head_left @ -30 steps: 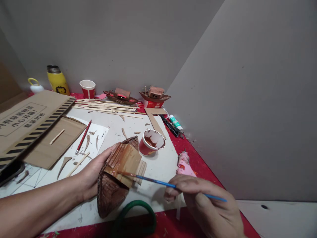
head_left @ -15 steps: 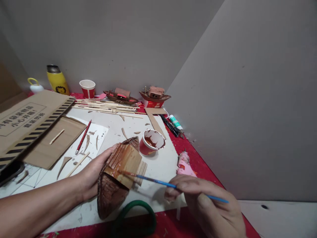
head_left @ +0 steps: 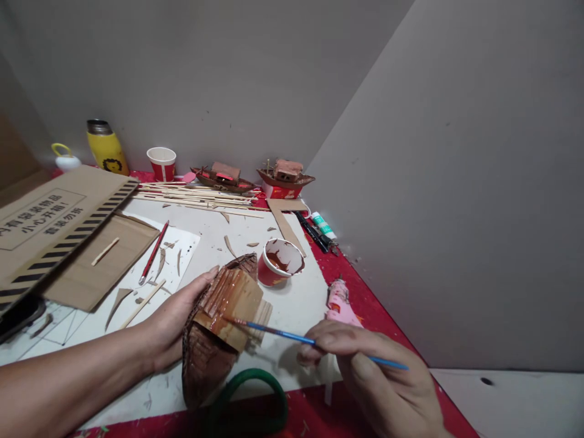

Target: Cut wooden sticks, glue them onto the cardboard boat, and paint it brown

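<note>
My left hand (head_left: 176,319) grips a small model boat (head_left: 207,362) by its far side, tilting it above the white work surface. The hull is dark brown, and a curved wooden roof (head_left: 249,298) covers its middle. Wet brown paint coats the roof's left part, while the right part is still pale wood. Pinched in my right hand (head_left: 365,365) is a thin blue paintbrush (head_left: 292,335), its bristle tip touching the roof near the edge of the wet paint. A red-and-white paper cup (head_left: 274,271) with brown paint inside stands just behind the boat.
Two finished-looking model boats (head_left: 225,175) stand at the back beside a bundle of thin wooden sticks (head_left: 196,196). Cardboard (head_left: 55,225), a red pencil (head_left: 154,252) and scraps lie left. A pink glue gun (head_left: 340,304) lies right; a green handle loop (head_left: 246,377) is in front.
The brush and my right hand have shifted slightly left, with the tip still on the roof. The boat has moved a little right and toward me in my left hand.
</note>
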A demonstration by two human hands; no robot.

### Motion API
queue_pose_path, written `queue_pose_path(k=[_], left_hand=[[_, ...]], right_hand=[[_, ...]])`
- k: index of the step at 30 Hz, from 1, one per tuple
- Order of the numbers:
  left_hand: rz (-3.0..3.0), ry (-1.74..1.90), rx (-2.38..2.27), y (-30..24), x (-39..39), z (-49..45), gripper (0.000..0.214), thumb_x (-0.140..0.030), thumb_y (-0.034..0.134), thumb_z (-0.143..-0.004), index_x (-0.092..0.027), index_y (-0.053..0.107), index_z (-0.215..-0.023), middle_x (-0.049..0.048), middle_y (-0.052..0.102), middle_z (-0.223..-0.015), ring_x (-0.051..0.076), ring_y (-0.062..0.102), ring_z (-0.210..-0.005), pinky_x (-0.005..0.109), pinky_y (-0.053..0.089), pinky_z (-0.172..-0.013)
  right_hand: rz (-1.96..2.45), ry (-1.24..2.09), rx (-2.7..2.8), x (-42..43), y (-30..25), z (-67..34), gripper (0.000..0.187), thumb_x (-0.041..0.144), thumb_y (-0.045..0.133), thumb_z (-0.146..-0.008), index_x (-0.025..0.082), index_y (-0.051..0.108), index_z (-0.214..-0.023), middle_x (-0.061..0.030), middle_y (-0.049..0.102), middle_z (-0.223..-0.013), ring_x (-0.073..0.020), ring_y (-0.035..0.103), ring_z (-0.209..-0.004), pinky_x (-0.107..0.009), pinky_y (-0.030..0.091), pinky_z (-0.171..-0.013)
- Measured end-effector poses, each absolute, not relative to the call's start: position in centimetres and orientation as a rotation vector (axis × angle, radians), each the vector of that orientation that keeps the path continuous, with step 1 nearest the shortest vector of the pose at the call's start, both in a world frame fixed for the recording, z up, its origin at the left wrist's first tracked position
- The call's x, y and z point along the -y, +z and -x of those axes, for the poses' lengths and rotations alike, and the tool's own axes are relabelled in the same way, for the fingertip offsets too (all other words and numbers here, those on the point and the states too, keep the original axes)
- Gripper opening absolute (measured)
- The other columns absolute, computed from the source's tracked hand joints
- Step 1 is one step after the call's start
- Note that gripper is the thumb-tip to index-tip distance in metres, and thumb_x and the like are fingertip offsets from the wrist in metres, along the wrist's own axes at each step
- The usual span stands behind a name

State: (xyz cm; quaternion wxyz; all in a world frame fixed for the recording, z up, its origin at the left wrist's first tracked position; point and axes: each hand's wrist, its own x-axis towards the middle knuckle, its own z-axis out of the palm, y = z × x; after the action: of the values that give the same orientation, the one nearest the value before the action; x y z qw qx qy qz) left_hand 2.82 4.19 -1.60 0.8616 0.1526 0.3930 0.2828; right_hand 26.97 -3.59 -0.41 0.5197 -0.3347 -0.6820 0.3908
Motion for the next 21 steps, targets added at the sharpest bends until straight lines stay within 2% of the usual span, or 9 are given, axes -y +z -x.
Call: queue_pose_path(k=[4,12,17,21], left_hand=[[-0.312,0.584,-0.821,-1.2,-4.1,-2.8,0.039,-0.038,0.044,-0.101,-0.013,0.074,-0.108,0.0086,0.079,-0.072,0.025,0.074,-0.061,0.034,0.058,-0.063],[-0.266,0.566,-0.756,-2.0,-4.6,-2.8,0.043,-0.039,0.048,-0.1,-0.011,0.076,-0.084,0.0097,0.079,-0.074,0.022,0.074,-0.066,0.031,0.058,-0.07],[-0.236,0.538,-0.773,-2.1,-4.7,-2.6,0.043,-0.042,0.048,-0.099,-0.011,0.075,-0.09,0.0077,0.078,-0.07,0.022,0.072,-0.06,0.031,0.056,-0.068],[-0.22,0.534,-0.747,-1.9,-4.9,-2.4,0.044,-0.042,0.045,-0.101,-0.009,0.073,-0.094,0.0069,0.078,-0.073,0.02,0.074,-0.065,0.028,0.056,-0.07]], right_hand=[[0.734,0.967,1.66,3.8,0.0,-27.0,0.026,0.026,0.051,-0.102,0.024,0.073,-0.116,-0.0082,0.078,-0.087,-0.0201,0.072,-0.079,-0.034,0.06,-0.072],[0.87,0.926,1.29,3.2,-1.1,-27.4,0.023,0.026,0.053,-0.101,0.024,0.075,-0.11,-0.0067,0.079,-0.093,-0.0173,0.075,-0.076,-0.028,0.064,-0.069],[0.912,0.94,1.334,3.0,-1.4,-27.2,0.023,0.028,0.054,-0.101,0.025,0.075,-0.11,-0.0071,0.079,-0.093,-0.0177,0.075,-0.075,-0.028,0.064,-0.068],[0.875,1.051,1.386,3.5,-1.4,-27.1,0.024,0.029,0.053,-0.102,0.026,0.075,-0.112,-0.0062,0.079,-0.093,-0.0163,0.075,-0.078,-0.026,0.064,-0.07]])
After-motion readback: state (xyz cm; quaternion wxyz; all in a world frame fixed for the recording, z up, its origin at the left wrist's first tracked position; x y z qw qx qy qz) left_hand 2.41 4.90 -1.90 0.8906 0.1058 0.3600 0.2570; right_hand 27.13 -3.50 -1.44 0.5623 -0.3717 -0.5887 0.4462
